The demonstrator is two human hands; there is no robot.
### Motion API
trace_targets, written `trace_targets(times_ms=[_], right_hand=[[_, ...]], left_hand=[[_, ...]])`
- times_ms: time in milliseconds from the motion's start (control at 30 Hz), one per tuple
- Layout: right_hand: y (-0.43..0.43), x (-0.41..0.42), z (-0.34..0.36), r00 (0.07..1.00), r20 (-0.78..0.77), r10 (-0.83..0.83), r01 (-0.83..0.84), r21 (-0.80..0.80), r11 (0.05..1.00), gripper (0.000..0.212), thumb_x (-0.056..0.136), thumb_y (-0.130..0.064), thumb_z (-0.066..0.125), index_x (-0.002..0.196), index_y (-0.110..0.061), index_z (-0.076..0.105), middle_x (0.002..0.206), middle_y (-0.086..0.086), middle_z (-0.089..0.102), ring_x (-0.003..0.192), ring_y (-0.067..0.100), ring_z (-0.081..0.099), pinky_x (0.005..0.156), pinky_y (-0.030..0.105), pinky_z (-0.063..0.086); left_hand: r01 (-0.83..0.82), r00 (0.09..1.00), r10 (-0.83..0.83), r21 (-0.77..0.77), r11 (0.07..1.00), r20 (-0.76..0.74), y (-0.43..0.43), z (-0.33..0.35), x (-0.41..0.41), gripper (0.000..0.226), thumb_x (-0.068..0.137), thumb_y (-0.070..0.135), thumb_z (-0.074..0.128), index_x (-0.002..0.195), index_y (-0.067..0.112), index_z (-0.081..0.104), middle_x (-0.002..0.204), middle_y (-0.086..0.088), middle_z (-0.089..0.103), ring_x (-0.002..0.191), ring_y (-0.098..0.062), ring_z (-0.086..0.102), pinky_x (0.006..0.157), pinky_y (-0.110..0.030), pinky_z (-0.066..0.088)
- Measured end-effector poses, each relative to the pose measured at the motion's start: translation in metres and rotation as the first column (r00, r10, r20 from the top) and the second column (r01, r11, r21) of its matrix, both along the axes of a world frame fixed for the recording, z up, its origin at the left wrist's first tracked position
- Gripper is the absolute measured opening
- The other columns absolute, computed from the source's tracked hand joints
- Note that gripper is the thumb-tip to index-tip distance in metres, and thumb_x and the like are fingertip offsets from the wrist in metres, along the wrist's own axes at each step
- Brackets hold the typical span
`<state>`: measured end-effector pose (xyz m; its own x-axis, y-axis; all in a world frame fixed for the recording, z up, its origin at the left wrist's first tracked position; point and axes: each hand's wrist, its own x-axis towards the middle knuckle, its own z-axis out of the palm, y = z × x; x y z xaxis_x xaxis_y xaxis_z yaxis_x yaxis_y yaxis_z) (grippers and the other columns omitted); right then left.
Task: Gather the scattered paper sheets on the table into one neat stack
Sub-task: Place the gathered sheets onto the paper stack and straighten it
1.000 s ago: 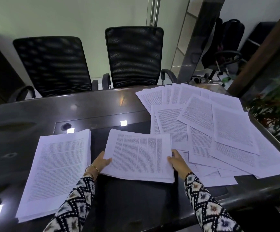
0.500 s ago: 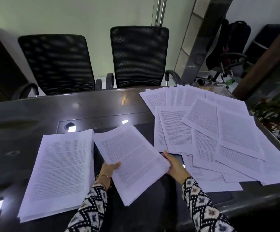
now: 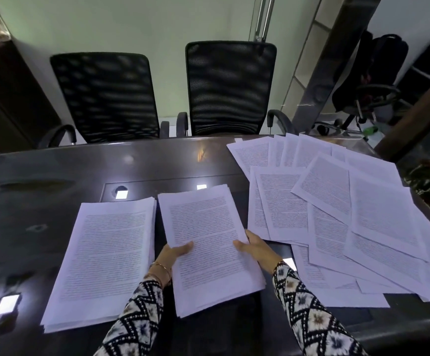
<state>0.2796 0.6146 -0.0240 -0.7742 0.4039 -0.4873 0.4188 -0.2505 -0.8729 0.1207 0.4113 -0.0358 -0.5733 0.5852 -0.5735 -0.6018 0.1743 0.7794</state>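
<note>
Now left hand [image 3: 176, 253] and right hand [image 3: 256, 246] both grasp bundle [image 3: 208, 242] at lower centre, thumbs on top. Best: square edges, then lay flush on stack [image 3: 103, 258] at lower left. Loose sheets [image 3: 337, 214] lie spread at right on table [image 3: 54, 176].

Dim, cool light; bright square glare on the glossy dark counter [image 3: 54, 170] beyond and left of the left grip [image 3: 175, 253]. Edges bow; the mesh chairs [image 3: 106, 93] blur.

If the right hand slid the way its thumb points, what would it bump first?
The right hand would probably meet the left hand, just across the held bundle.
</note>
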Motion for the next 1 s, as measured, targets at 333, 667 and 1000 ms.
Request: trace_targets(times_ms=[333,667,1000], right_hand=[[-0.061,-0.080,0.015,0.998,-0.038,-0.042,0.047,0.165,0.985,0.027,0.097,-0.006,0.046,0.118,-0.022,0.052,0.121,0.003,0.064,0.110,0.018,0.062,0.098,0.033,0.049],[-0.159,-0.136,0.024,0.946,0.087,0.313,-0.325,0.269,0.907,0.051,0.089,-0.004,0.063,0.135,-0.010,0.042,0.124,0.004,0.059,0.110,0.017,0.059,0.093,0.028,0.050],[-0.170,-0.128,0.011,0.861,0.315,0.398,-0.508,0.543,0.669,0.053,0.091,-0.022,0.062,0.139,-0.005,0.045,0.139,0.012,0.041,0.128,0.026,0.046,0.105,0.031,0.037]], left_hand=[[-0.205,0.890,-0.012,-0.424,0.882,-0.456,-0.044,0.042,-0.054,0.050,0.089,0.013,0.055,0.133,-0.005,0.037,0.120,-0.021,0.053,0.113,-0.038,0.053,0.088,-0.035,0.039],[-0.443,0.775,-0.065,-0.613,0.654,-0.629,-0.170,0.050,-0.080,0.047,0.086,-0.001,0.051,0.131,0.011,0.049,0.125,-0.020,0.058,0.109,-0.039,0.055,0.091,-0.037,0.042],[-0.389,0.843,-0.144,-0.773,0.502,-0.518,-0.196,0.019,-0.063,0.053,0.087,0.009,0.050,0.138,0.012,0.041,0.142,-0.017,0.037,0.129,-0.037,0.034,0.106,-0.049,0.032]])
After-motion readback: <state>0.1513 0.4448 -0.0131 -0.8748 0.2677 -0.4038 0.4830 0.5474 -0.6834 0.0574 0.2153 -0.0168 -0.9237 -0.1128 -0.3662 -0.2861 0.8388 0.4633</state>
